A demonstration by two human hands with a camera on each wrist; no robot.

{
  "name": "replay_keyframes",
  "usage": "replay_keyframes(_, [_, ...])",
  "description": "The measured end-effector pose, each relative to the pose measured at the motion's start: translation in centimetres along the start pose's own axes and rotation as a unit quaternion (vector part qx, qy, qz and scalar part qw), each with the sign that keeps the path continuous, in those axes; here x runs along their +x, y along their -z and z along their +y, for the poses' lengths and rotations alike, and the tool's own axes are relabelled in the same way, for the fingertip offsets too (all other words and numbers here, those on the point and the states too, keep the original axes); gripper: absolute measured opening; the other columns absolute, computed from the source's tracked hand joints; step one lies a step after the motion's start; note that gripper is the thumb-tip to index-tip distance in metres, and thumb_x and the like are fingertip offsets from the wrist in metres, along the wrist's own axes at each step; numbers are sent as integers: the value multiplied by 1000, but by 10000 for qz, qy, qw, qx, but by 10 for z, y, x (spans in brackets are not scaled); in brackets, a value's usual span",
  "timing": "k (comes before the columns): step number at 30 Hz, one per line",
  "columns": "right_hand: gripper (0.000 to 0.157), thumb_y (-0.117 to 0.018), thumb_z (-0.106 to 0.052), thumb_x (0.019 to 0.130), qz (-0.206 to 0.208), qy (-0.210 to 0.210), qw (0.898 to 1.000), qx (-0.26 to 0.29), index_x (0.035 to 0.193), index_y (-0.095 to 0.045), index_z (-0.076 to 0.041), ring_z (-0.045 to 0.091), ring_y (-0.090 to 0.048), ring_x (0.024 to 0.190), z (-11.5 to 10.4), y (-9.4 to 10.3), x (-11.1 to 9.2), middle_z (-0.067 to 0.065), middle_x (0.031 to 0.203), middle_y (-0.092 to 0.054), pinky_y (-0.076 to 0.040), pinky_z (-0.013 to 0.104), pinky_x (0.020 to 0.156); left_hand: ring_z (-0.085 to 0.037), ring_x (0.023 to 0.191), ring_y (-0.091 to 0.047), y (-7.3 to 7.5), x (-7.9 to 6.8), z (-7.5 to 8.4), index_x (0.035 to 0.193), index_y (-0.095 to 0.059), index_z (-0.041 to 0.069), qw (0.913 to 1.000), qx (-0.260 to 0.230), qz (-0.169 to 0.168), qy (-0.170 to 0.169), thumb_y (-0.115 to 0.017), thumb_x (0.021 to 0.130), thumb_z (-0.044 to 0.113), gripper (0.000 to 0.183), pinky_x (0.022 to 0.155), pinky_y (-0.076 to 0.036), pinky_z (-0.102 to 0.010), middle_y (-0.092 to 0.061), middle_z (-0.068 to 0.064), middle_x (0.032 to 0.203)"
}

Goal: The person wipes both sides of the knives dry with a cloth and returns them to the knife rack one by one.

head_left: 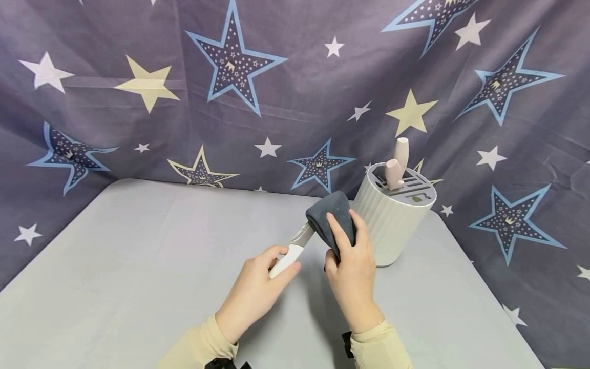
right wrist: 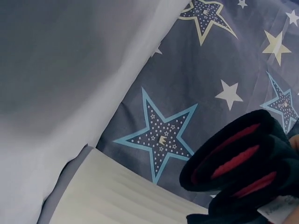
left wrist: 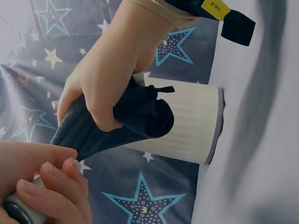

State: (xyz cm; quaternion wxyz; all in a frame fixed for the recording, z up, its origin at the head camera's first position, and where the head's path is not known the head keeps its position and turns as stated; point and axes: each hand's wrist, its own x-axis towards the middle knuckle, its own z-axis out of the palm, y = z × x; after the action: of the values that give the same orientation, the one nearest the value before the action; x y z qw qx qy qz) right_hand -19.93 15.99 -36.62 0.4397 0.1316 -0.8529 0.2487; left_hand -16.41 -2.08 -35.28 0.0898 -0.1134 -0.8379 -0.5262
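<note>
A knife with a white handle (head_left: 287,260) is gripped in my left hand (head_left: 258,282), its blade (head_left: 302,236) slanting up and to the right. My right hand (head_left: 355,271) holds a folded dark cloth (head_left: 333,218) around the outer part of the blade, so the tip is hidden. In the left wrist view the cloth (left wrist: 135,112) hangs in folds beneath the right hand (left wrist: 105,70), and the end of the knife handle (left wrist: 25,205) shows in the left fingers. Red inner layers show in the cloth (right wrist: 243,163) in the right wrist view.
A white ribbed knife block (head_left: 389,220) stands just right of the right hand, with two pale pink handles (head_left: 397,164) rising from its slotted grey top. The light grey table (head_left: 138,271) meets a star-patterned curtain (head_left: 295,128) behind and at the sides.
</note>
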Motion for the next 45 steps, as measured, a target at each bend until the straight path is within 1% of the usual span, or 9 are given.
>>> replay_keyframes(4, [73, -66, 11, 65, -68, 134, 9999, -31, 130, -65, -23, 45, -58, 114, -3, -2, -2, 21, 139, -51, -52, 56, 80, -7, 60, -49, 0, 2, -2, 109, -69, 15, 9999, 45, 25, 87, -71, 90, 26, 22, 56, -40, -23, -65, 4, 75])
replay_keyframes(7, [73, -67, 11, 65, -148, 236, 9996, -54, 129, -65, -24, 44, -58, 114, -5, -4, -4, 21, 139, -51, -52, 55, 82, -8, 58, -47, 0, 5, -5, 111, -68, 15, 9999, 82, 23, 147, -70, 91, 27, 23, 53, -39, -23, -62, 4, 72])
replay_keyframes(12, [73, -71, 10, 64, -411, 369, 9985, -10, 128, -66, -25, 44, -58, 114, -11, -7, -7, 20, 139, -51, -52, 54, 85, -8, 57, -47, 2, 8, -10, 112, -68, 13, 9997, 112, 76, 217, -70, 91, 25, 25, 53, -39, -24, -63, 2, 73])
replay_keyframes(16, [71, -71, 8, 64, -589, 457, 9972, 45, 126, -68, -26, 43, -59, 113, -16, -9, -9, 18, 139, -52, -54, 53, 82, -9, 59, -49, 4, 9, -14, 112, -67, 10, 9995, 121, 87, 278, -69, 91, 23, 25, 53, -40, -24, -65, 0, 76])
replay_keyframes(23, [69, -69, 9, 63, -592, 507, 9969, 130, 123, -70, -26, 43, -61, 110, -18, -11, -11, 18, 138, -53, -55, 52, 76, -10, 60, -49, 4, 11, -18, 110, -67, 11, 9993, 129, 57, 336, -69, 91, 22, 22, 54, -41, -24, -65, -1, 76])
replay_keyframes(29, [72, -69, 9, 64, -543, 378, 9978, -16, 127, -67, -27, 42, -62, 109, -15, -12, -11, 19, 136, -54, -55, 51, 73, -10, 62, -50, 0, 11, -19, 111, -67, 11, 9993, 131, 59, 357, -69, 91, 23, 24, 56, -40, -24, -66, -1, 77])
replay_keyframes(38, [70, -68, 8, 69, -402, -7, 9987, -303, 131, -65, -25, 43, -62, 109, -5, -12, -10, 21, 137, -52, -54, 54, 72, -9, 57, -45, -5, 6, -16, 109, -68, 11, 9990, 67, -167, 415, -70, 90, 22, 22, 53, -37, -23, -60, 3, 71])
replay_keyframes(41, [71, -68, 7, 70, -402, -115, 9984, -385, 133, -63, -24, 44, -60, 111, -1, -12, -9, 21, 138, -51, -54, 55, 70, -9, 58, -46, -6, 6, -14, 110, -68, 10, 9990, 119, -191, 391, -70, 90, 22, 23, 54, -38, -23, -61, 2, 72])
replay_keyframes(45, [72, -69, 6, 71, -433, -223, 9978, -448, 137, -59, -21, 45, -56, 114, 3, -11, -7, 25, 137, -48, -54, 57, 74, -9, 62, -49, -8, 5, -13, 109, -69, 9, 9992, 188, -172, 298, -70, 90, 22, 23, 58, -41, -23, -65, 1, 76])
